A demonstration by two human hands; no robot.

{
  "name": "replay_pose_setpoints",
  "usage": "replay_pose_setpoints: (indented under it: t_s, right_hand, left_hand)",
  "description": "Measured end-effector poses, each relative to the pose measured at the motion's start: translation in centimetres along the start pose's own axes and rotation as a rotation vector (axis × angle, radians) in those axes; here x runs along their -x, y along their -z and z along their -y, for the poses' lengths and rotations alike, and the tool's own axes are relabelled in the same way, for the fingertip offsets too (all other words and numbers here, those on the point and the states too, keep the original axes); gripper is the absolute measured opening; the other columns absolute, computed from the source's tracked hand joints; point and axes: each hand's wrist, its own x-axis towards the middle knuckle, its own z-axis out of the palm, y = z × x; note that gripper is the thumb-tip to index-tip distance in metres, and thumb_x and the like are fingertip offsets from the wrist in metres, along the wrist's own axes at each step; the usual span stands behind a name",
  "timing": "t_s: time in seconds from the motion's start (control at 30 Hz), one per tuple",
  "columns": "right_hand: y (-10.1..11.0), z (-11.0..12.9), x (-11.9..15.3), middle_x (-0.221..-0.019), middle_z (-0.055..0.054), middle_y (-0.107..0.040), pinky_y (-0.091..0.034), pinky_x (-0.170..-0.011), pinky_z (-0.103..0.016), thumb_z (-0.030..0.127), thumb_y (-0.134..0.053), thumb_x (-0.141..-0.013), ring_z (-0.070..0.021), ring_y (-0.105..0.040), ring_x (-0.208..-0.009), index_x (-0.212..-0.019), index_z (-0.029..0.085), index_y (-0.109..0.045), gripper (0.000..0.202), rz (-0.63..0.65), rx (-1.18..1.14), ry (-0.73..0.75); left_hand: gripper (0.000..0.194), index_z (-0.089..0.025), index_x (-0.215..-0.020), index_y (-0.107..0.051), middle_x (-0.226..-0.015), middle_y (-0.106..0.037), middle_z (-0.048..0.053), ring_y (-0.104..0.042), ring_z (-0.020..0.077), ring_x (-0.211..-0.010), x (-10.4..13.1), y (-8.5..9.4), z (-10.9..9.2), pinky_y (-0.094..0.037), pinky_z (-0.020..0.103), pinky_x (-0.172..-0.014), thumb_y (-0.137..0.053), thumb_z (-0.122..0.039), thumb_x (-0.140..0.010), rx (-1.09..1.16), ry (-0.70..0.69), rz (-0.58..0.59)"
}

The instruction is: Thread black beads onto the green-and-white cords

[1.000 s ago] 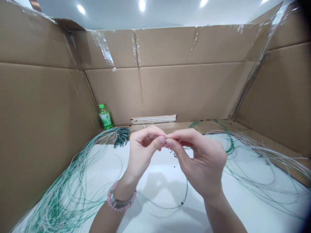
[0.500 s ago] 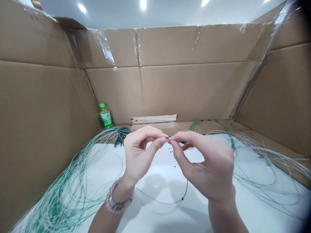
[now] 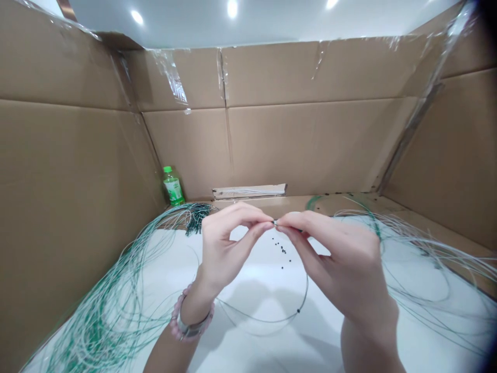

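Thumb and forefinger of my left hand (image 3: 229, 246) are pinched together, and their tips almost meet those of my right hand (image 3: 344, 259), which is pinched too. Between the fingertips shows a tiny dark-and-pale bit of thin cord; its exact shape is too small to make out. A thin grey-green cord (image 3: 267, 321) hangs in a loop below both hands, with a small dark bead (image 3: 298, 311) on it at the right. Several tiny black beads (image 3: 282, 249) lie loose on the white tabletop (image 3: 248, 280) between the hands.
A bundle of green and white cords (image 3: 97, 321) spreads over the left side, its dark ends (image 3: 197, 215) near the back. More loose cords (image 3: 423, 243) lie at the right. A green bottle (image 3: 173, 187) stands in the back left corner. Cardboard walls (image 3: 310, 140) enclose the table.
My right hand has shifted slightly right and its fingers lie straighter. The fingertips of both hands stay close together. More loose black beads show between the hands. The view has moved slightly.
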Motion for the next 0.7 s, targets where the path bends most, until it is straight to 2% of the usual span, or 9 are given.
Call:
replay_pose_setpoints:
  t_s: [0.23,0.47,0.6,0.7]
  right_hand:
    - [0.18,-0.19,0.14,-0.068,0.005,-0.068,-0.044,-0.054,-0.019,0.008,-0.065,-0.082,-0.0085,-0.061,-0.057,-0.083,0.021,-0.061,0.014,-0.012,-0.079,-0.014]
    - [0.72,-0.18,0.35,-0.066,0.008,-0.061,-0.041,-0.053,-0.015,0.009,-0.059,-0.087,-0.0038,-0.05,-0.052,-0.085,0.022,-0.055,0.013,0.114,-0.121,-0.1]
    - [0.87,-0.28,0.35,-0.072,0.006,-0.066,-0.044,-0.055,-0.014,0.013,-0.06,-0.088,-0.005,-0.061,-0.059,-0.093,0.022,-0.053,0.013,0.154,-0.118,-0.112]
    - [0.81,-0.35,0.39,-0.076,0.006,-0.068,-0.045,-0.052,-0.013,0.014,-0.062,-0.087,-0.0059,-0.064,-0.063,-0.096,0.023,-0.054,0.015,0.13,-0.092,-0.104]
  left_hand:
    - [0.017,-0.021,-0.081,-0.071,-0.073,-0.07,-0.001,-0.062,0.0085,-0.065,-0.32,0.37,0.03,-0.05,0.018,-0.06,-0.068,-0.005,-0.075,0.009,-0.027,0.046]
    - [0.009,-0.015,-0.076,-0.068,-0.069,-0.069,0.0,-0.061,0.0072,-0.063,-0.42,0.2,-0.36,-0.051,0.015,-0.059,-0.07,-0.006,-0.075,-0.016,-0.076,0.053]
    - [0.009,-0.014,-0.078,-0.067,-0.07,-0.068,0.0,-0.061,0.0067,-0.064,-0.39,0.4,-0.45,-0.05,0.015,-0.059,-0.07,-0.006,-0.076,-0.119,-0.144,0.077]
    - [0.01,-0.014,-0.08,-0.067,-0.073,-0.068,0.0,-0.062,0.0065,-0.066,-0.38,0.64,-0.46,-0.051,0.015,-0.061,-0.07,-0.006,-0.076,-0.173,-0.199,0.083]
